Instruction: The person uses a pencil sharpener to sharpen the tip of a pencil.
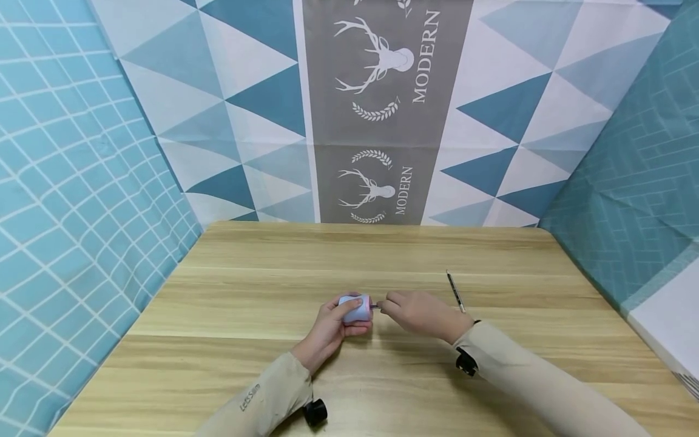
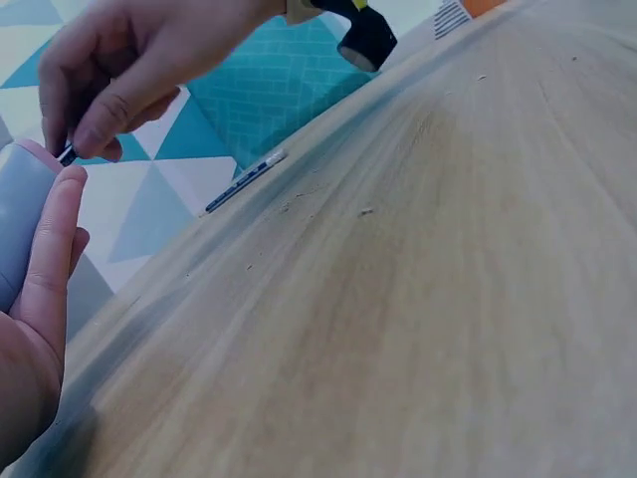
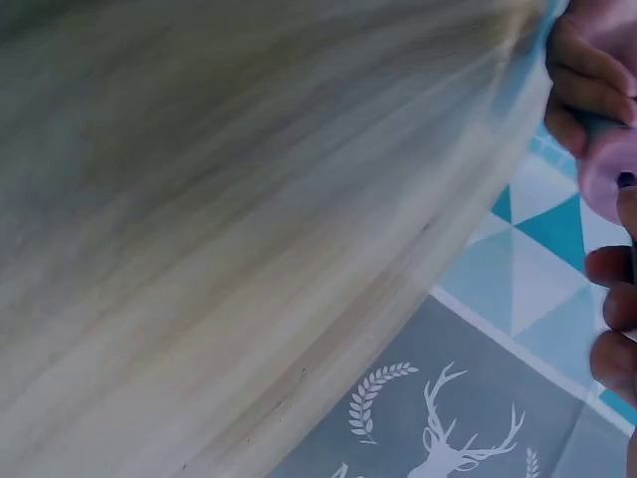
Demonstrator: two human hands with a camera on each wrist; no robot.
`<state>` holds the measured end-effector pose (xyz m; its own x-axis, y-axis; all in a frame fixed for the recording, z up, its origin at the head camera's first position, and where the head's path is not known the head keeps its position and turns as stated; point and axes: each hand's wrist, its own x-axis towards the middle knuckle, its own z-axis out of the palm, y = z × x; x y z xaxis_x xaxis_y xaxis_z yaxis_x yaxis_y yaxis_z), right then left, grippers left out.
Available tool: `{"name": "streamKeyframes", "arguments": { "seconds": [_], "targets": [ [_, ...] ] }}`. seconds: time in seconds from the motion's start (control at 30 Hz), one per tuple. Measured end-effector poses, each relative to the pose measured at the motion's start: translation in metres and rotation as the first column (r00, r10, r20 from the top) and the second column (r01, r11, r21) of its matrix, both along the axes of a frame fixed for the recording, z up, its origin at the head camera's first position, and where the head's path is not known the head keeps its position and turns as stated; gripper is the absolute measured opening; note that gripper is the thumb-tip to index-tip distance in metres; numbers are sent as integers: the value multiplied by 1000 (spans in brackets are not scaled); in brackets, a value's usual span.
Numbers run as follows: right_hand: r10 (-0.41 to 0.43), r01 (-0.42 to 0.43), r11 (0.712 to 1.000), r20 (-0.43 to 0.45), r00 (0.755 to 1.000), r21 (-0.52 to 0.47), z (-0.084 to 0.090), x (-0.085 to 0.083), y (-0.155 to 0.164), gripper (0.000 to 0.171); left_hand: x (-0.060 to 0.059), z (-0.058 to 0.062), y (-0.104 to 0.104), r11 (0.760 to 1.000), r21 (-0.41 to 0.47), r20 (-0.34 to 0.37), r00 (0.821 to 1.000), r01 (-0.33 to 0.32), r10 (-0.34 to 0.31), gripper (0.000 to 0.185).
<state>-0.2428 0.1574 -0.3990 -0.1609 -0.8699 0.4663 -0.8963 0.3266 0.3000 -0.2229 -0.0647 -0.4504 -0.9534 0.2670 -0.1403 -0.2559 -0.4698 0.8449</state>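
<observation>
My left hand (image 1: 332, 323) grips a small pale blue cylinder (image 1: 356, 309) with a pink end (image 3: 609, 169), just above the wooden table (image 1: 349, 255). My right hand (image 1: 414, 313) pinches a short dark stick (image 1: 375, 308) whose tip sits at the pink end's hole. In the left wrist view the cylinder (image 2: 20, 219) lies against my left hand's fingers (image 2: 55, 249), and my right hand (image 2: 129, 60) holds the dark stick (image 2: 67, 154) at its top. My right hand's fingers (image 3: 612, 319) show at the right wrist view's edge.
A thin dark pencil (image 1: 455, 292) lies on the table just behind my right hand, and it shows as the pencil (image 2: 244, 181) in the left wrist view. Patterned blue and grey cloth walls (image 1: 382, 121) close in the table on three sides.
</observation>
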Motion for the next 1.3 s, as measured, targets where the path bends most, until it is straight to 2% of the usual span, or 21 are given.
{"name": "streamKeyframes", "arguments": {
  "seconds": [0.1, 0.23, 0.37, 0.43, 0.47, 0.53, 0.63, 0.7, 0.77, 0.8, 0.83, 0.87, 0.9, 0.93, 0.97, 1.03, 1.07, 1.13, 1.2, 1.27, 1.3],
  "targets": [
    [5, 2, 999, -206, 979, 34, -4, -2, -2, 32, 0, 0, -1, 1000, -2, 8, 1000, -1, 1, 20],
    [-4, -3, 999, -228, 974, -33, -11, -2, -9, 16, 1, 0, -1, 1000, -8, 14, 1000, -17, 17, 24],
    [-7, 19, 989, 79, 997, -149, -17, 2, -17, 17, 3, -1, -1, 999, -34, 13, 999, -37, 38, 23],
    [-27, 92, 978, 325, 945, -186, -16, 5, -20, 20, 4, -1, -1, 998, -50, 16, 999, -48, 49, 23],
    [-29, 137, 971, 471, 881, -197, -14, 6, -21, 21, 4, -1, -1, 997, -54, 17, 998, -51, 52, 24],
    [-26, 242, 951, 727, 686, -194, -9, 6, -24, 22, 5, -1, -1, 997, -60, 19, 998, -57, 58, 25],
    [31, 385, 912, 962, 271, -138, -2, 2, -25, 24, 4, -1, -1, 996, -64, 16, 998, -60, 61, 29],
    [71, 443, 894, 997, 6, -67, 1, -3, -23, 26, 4, -2, -1, 996, -67, 9, 998, -57, 58, 30],
    [105, 469, 883, 968, -227, 14, 1, -8, -21, 25, 4, -2, -1, 996, -71, -4, 999, -48, 48, 29],
    [109, 468, 882, 944, -311, 52, 1, -10, -20, 24, 4, -2, -1, 996, -73, -7, 999, -43, 42, 28],
    [108, 464, 882, 923, -368, 82, 1, -11, -18, 23, 4, -2, -1, 997, -74, -12, 999, -37, 36, 27],
    [103, 457, 884, 910, -402, 102, 2, -12, -17, 21, 4, -2, -1, 997, -75, -16, 999, -33, 32, 25],
    [94, 447, 888, 907, -410, 110, 2, -13, -16, 21, 4, -2, -1, 997, -73, -20, 999, -29, 27, 23],
    [87, 440, 892, 917, -390, 103, 3, -13, -15, 20, 4, -2, 0, 997, -70, -24, 999, -26, 24, 22],
    [74, 433, 897, 938, -339, 85, 5, -13, -15, 20, 4, -2, 0, 997, -67, -24, 999, -26, 25, 21],
    [25, 407, 913, 989, -147, 37, 8, -11, -14, 19, 3, -1, 0, 998, -59, -26, 999, -34, 32, 19],
    [-6, 382, 924, 1000, -16, 11, 10, -9, -14, 18, 3, -1, 1, 998, -56, -25, 999, -38, 37, 18],
    [-65, 305, 952, 953, 295, -29, 11, -6, -12, 12, 2, -1, 2, 997, -55, -25, 998, -52, 51, 17],
    [-108, 221, 975, 798, 593, -32, 10, -2, -9, 4, 2, -2, 3, 997, -51, -25, 998, -61, 59, 16],
    [-127, 157, 988, 574, 809, -2, 9, 0, -5, 13, 2, -1, 3, 997, -49, -24, 998, -63, 62, 15],
    [-127, 133, 991, 452, 883, 20, 7, 0, -3, 17, 2, -1, 2, 997, -47, -22, 998, -64, 63, 15]
  ]
}}
